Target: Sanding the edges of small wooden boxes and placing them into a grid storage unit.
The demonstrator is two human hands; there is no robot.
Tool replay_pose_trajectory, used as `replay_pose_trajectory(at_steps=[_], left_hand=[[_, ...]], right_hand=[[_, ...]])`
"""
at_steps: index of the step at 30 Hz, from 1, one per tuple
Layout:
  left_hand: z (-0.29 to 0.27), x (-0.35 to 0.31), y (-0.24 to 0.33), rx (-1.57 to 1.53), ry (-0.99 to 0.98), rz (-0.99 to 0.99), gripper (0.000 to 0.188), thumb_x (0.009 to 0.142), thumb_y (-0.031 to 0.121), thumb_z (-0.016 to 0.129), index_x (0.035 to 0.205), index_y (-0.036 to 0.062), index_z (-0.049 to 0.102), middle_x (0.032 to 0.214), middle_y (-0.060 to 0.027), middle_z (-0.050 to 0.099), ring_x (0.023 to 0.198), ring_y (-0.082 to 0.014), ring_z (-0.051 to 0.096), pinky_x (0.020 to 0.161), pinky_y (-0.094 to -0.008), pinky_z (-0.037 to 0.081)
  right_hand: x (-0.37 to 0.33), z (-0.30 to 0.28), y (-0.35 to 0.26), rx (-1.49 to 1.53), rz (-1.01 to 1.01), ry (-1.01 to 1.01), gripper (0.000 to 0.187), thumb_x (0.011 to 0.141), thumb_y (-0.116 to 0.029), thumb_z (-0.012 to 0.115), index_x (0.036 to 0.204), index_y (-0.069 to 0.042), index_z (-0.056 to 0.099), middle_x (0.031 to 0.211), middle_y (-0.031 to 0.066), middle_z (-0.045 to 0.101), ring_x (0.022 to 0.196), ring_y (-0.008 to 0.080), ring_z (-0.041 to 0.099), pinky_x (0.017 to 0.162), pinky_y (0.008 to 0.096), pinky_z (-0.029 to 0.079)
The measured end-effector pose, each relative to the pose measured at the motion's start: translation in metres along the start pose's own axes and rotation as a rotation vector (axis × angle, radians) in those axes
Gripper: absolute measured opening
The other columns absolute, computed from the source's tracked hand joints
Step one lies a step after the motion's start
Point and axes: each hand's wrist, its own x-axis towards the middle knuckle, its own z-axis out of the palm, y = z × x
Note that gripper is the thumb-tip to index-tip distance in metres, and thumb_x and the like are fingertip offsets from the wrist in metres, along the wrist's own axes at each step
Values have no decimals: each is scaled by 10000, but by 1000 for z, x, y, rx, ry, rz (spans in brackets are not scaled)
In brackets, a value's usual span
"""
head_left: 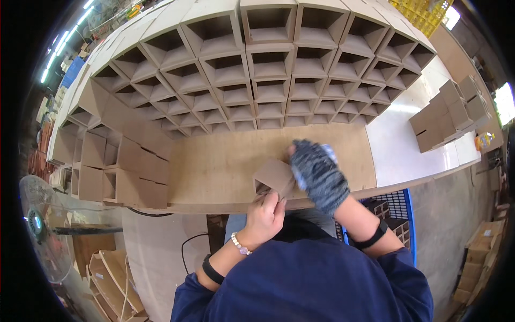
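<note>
Wooden tabletop (220, 155): brown box (274, 175) in left hand (264, 216), beside right hand (319, 176)

I see one grey knitted glove (322, 185) on the right hand (316, 170); behind the gripping left hand (265, 216), a beaded bracelet (241, 244), a black band (213, 270), then a navy sleeve (194, 296).

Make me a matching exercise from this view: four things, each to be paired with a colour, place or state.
1. left hand
2. right hand
3. fan
4. plastic crate

A. blue
B. ungloved, at the small brown box
C. near the picture's left edge
D. in a grey glove

Pairs: 1-B, 2-D, 3-C, 4-A
</note>
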Motion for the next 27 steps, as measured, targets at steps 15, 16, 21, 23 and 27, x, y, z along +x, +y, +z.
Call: replay_pose_trajectory(at_steps=[15, 16, 21, 23, 27], left_hand=[[-1, 2, 1, 4, 9, 6, 93, 753, 11, 580, 775, -14, 494, 612, -174, 519, 587, -363, 532, 563, -424, 422], [-1, 4, 7, -5, -7, -50, 94, 751, 11, 583, 769, -15, 495, 620, -175, 522, 593, -363, 531, 562, -424, 423], [-3, 6, 6, -65, 14, -106, 101, 758, 11, 581, 741, -13, 485, 619, -171, 516, 598, -359, 529, 550, -423, 417], [-2, 4, 4, -84, 32, -85, 106, 760, 11, 581, 736, -13, 481, 614, -169, 512, 594, -358, 525, 546, -422, 413], [-3, 1, 3, -77, 28, -100, 110, 756, 8, 586, 738, -14, 479, 609, -167, 506, 586, -357, 521, 543, -420, 410]], right_hand=[[-18, -4, -16, 155, -200, 19, 239, 802, -170, 491, 968, -31, 591, 1064, 154, 588, 1011, 286, 560, 917, 392, 412], [-7, -3, -3, 97, -21, -136, 253, 809, -172, 487, 993, -31, 586, 1073, 162, 587, 1023, 286, 559, 925, 388, 409], [-9, -1, 13, -46, -4, 139, 274, 809, -162, 471, 1004, 11, 555, 1027, 196, 595, 993, 291, 571, 892, 388, 429], [-6, -24, -24, 3, -169, -67, 247, 782, -161, 495, 959, -3, 563, 991, 178, 604, 965, 300, 574, 893, 403, 422], [-2, -4, 3, 151, 93, -170, 275, 792, -160, 490, 1023, -46, 585, 1097, 165, 582, 1053, 286, 543, 946, 402, 395]])
